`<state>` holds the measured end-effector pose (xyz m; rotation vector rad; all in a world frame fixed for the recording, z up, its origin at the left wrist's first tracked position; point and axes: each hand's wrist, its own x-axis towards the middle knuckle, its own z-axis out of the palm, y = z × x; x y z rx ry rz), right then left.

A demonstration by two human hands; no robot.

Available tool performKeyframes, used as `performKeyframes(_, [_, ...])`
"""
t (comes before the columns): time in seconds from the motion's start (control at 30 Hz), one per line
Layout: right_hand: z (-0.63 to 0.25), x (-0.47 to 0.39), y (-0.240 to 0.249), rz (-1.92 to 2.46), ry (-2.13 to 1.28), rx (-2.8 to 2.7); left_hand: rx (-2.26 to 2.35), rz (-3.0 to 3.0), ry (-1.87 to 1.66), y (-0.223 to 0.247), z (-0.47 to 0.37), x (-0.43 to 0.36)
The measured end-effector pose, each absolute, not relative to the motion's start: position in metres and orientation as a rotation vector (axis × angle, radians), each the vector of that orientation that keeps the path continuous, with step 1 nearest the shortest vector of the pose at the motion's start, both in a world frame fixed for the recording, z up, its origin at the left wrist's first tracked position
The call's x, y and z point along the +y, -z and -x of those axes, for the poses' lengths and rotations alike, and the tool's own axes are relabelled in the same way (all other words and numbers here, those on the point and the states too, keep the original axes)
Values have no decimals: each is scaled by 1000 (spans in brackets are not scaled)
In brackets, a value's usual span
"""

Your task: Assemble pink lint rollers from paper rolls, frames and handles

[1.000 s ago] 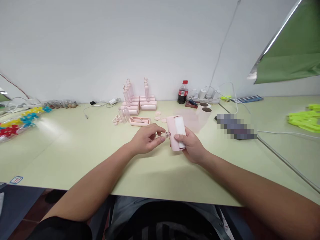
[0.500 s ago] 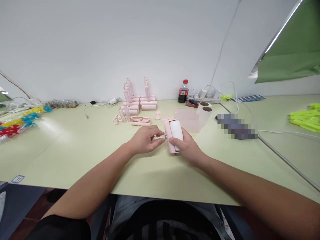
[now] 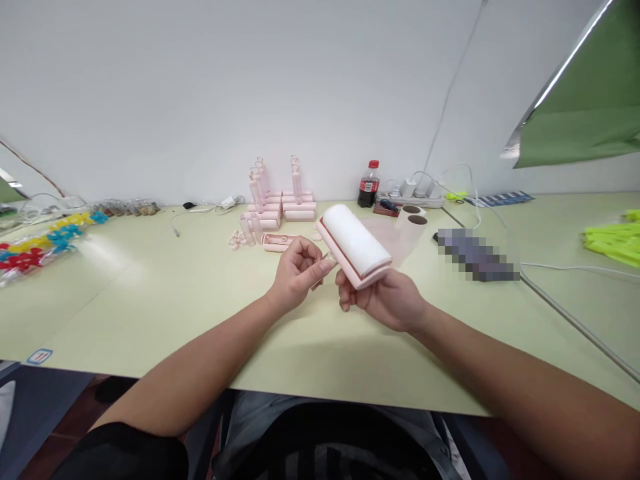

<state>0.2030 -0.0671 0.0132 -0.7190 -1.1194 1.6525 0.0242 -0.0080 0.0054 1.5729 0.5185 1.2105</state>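
Observation:
A pink lint roller (image 3: 357, 243) with a white roll in its casing is raised above the table, tilted, roll side up. My left hand (image 3: 303, 273) is closed on its short clear stem, thumb and fingers pinching beside the casing. Beneath the casing's near end is my right hand (image 3: 387, 300), its fingers curled under the pink shell and partly hidden by it. Behind my left hand lies an empty pink casing (image 3: 274, 243), with clear pink handle tubes (image 3: 251, 229) and small pink parts (image 3: 235, 240) to its left.
Several lint rollers (image 3: 299, 211) stand with handles up by the wall. Toward the right are a cola bottle (image 3: 369, 187), a power strip (image 3: 420, 198), two white rolls (image 3: 413, 233) and a blurred-out object (image 3: 477, 255). Colourful wrapped pieces (image 3: 45, 247) lie far left.
The lint roller has turned from near upright to a slant, its white roll now facing up. My right hand has shifted from its side to underneath, and my left thumb now presses on the stem.

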Motion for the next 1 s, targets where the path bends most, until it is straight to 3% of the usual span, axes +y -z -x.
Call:
performKeyframes(0.2, [-189,-67,9,837,-1468,-1384,590,-1594,-1133,1,-43,-30])
performKeyframes(0.3, [-189,-63,11,853,-1368,-1318,773,-1809,-1272,-5,-38,-21])
performKeyframes(0.43, [-197,-60,6,893,-1273,-1286,1415,-1975,-1475,-25,9,29])
performKeyframes(0.53, [-201,-59,6,918,-1206,-1322,2133,-1737,-1250,-34,63,72])
performKeyframes(0.6, [-202,-59,7,920,-1192,-1334,2351,-1617,-1038,-30,89,90])
performKeyframes(0.8, [-201,-57,9,933,-1186,-1317,2349,-1554,-770,-17,107,97])
performKeyframes(1.0, [-204,-55,7,862,-1160,-1202,2102,-1524,-735,-55,110,77])
